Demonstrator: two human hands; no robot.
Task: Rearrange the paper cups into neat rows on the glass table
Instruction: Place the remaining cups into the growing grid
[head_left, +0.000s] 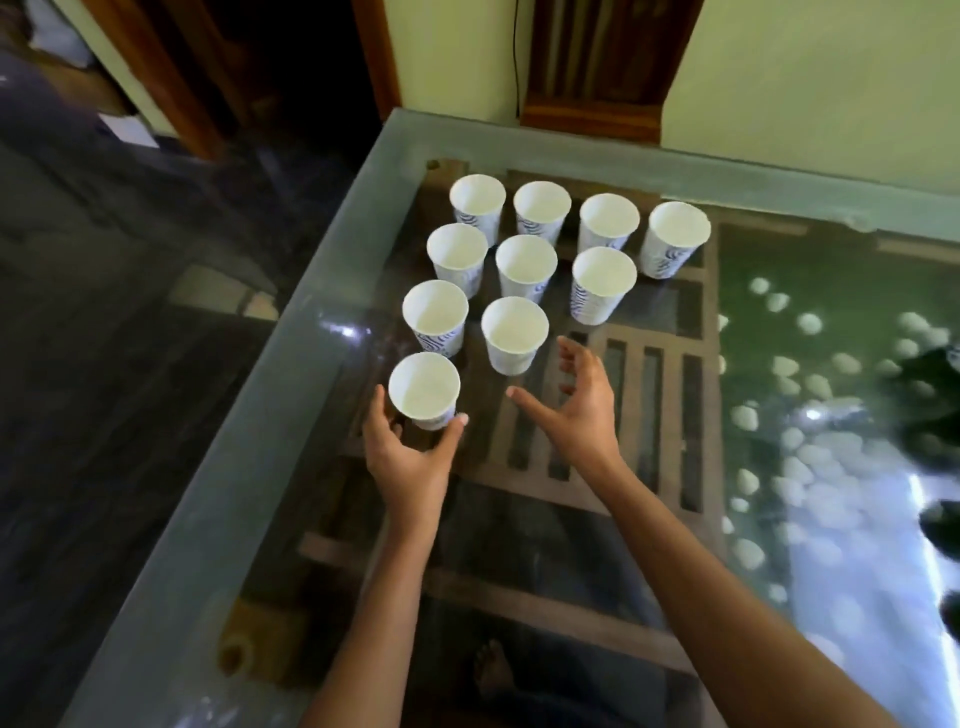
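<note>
Ten white paper cups (525, 262) with blue print, all upright and mouths up, on the glass table (234, 467). They form a stepped block near the table's left corner.

Landmark: the nearest cup (424, 389), which stands alone as the front of the block, close to the table's frosted left border.
- Just beyond it: pair of cups (435, 309), the second one beyond and to the right.
- Beyond the pair: row of three (603, 273).
- Farthest from the nearest cup: row of four (542, 208). Its right-end cup tilts slightly and sits a little out of line.

Left hand (410, 457): cupped round the lower wall of the nearest cup. Thumb on the cup's right side, fingers curled on its left. The cup's base seems to be on the glass; cannot tell for sure.

Right hand (587, 410): just right of the nearest cup and apart from it. Fingers spread and loosely bent, holding nothing. Its fingertips are near the right-hand cup of the pair, not touching.

Through the glass, right of the nearest cup: wooden slats (670, 415). Farther right, white pebbles (810, 457). Nearer the person than the cup, a bare foot (491, 670) shows under the glass.
</note>
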